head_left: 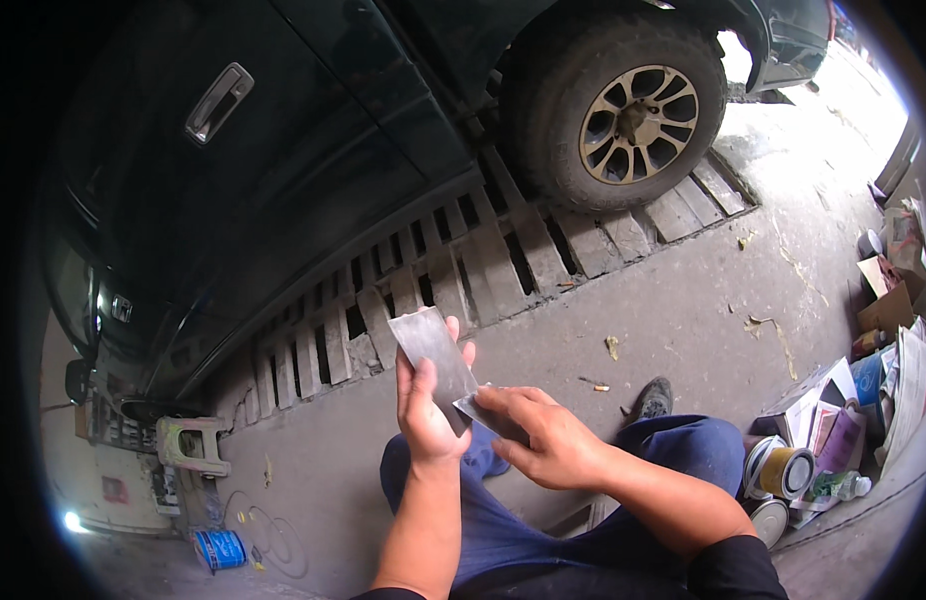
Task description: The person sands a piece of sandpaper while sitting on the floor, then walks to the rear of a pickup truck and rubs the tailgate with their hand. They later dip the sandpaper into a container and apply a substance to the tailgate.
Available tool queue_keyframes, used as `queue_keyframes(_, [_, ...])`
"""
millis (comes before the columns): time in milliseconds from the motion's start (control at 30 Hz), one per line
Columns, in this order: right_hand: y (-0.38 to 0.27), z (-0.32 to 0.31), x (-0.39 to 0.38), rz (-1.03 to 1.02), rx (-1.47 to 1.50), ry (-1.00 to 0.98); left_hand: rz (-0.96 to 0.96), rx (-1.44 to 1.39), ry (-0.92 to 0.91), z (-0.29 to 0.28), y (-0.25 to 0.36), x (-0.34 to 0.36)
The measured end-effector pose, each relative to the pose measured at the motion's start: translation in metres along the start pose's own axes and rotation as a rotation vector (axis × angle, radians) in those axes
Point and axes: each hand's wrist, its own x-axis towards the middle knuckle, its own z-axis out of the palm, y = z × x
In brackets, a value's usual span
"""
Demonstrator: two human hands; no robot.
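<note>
My left hand [431,425] grips a thin, flat, grey rectangular plate [429,345], tilted upward, with its fingers behind it and its thumb along the left edge. My right hand [558,450] is closed on a second flat grey piece [467,405], whose pale edge meets the lower right end of the first plate. Part of that second piece is hidden under my right fingers. My knees in blue trousers [683,460] are bent below my hands.
A dark vehicle [233,220] with a wheel [613,120] stands over a slotted floor grate [518,260]. Cardboard, paper and several cans [788,465] lie piled at the right. A plastic stool [193,440] and a blue can [220,548] are at lower left.
</note>
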Motion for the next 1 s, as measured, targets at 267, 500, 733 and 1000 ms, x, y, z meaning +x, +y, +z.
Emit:
queue_keyframes(267, [-0.011,0.001,-0.003,-0.045,0.089,0.027,0.174,0.054,-0.174,0.006,0.002,0.001])
queue_keyframes(500, [-0.009,-0.013,0.003,0.026,0.133,0.054,0.156,0.031,-0.222,0.006,0.0,-0.01])
queue_keyframes(733, [-0.008,-0.012,0.001,-0.067,0.008,0.101,0.274,0.077,-0.219,0.018,-0.003,-0.01])
queue_keyframes(1000, [-0.016,-0.016,0.003,-0.017,0.055,0.139,0.349,0.11,-0.267,0.019,-0.003,-0.01])
